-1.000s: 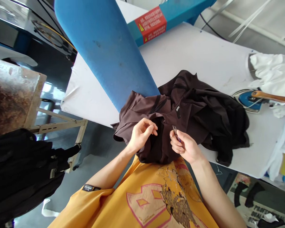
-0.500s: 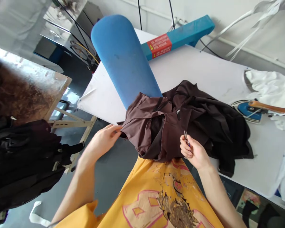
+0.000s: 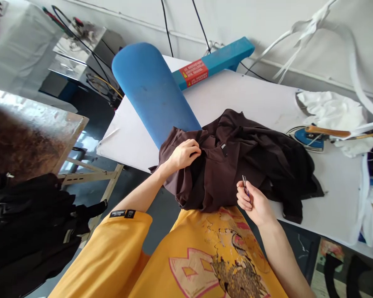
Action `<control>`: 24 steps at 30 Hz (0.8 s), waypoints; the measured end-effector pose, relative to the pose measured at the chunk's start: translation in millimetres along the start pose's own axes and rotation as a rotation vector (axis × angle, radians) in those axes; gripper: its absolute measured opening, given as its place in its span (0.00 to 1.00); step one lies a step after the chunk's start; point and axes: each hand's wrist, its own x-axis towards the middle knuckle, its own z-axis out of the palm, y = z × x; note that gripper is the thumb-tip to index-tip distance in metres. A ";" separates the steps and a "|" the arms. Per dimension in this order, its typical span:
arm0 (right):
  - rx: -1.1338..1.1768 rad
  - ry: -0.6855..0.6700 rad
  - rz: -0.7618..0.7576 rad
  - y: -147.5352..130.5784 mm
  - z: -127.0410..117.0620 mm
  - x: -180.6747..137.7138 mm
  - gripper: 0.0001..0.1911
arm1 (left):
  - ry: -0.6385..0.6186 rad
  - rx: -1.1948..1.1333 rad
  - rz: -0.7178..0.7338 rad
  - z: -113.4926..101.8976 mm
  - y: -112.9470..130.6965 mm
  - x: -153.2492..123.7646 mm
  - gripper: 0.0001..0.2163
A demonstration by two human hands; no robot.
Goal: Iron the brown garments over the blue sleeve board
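Observation:
A dark brown garment (image 3: 220,174) with a small label lies bunched over the near end of a blue padded pressing arm (image 3: 155,91) and across the white table (image 3: 255,95). My left hand (image 3: 185,155) is on the garment near its opening, fingers bent and pinching the fabric. Small metal thread snips (image 3: 245,186) are held in my right hand (image 3: 251,202), blades pointing up, just in front of the garment's lower edge. The garment's inner folds and the tips of my left fingers are partly hidden.
An iron (image 3: 311,138) with a wooden handle rests on the table's right side beside crumpled white cloth (image 3: 332,108). Behind stands a teal beam (image 3: 217,60) with a red warning label. Dark clothes (image 3: 34,223) hang at the left near a worn board (image 3: 31,140).
My left hand has moved from the garment's left edge rightward onto its middle, by the opening. My right hand keeps the snips in nearly the same place. The view has shifted slightly.

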 end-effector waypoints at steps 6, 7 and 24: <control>-0.011 -0.002 -0.010 5.4 -9.3 -4.1 0.16 | 0.134 -0.128 -0.220 -12.7 11.3 -16.6 0.06; -0.030 -0.013 -0.013 5.0 -8.1 -3.4 0.16 | 0.143 -0.115 -0.237 -14.7 14.0 -21.1 0.07; -0.756 -0.222 0.000 -45.7 78.9 36.8 0.24 | 0.280 -0.360 -0.306 -10.3 51.4 -52.6 0.07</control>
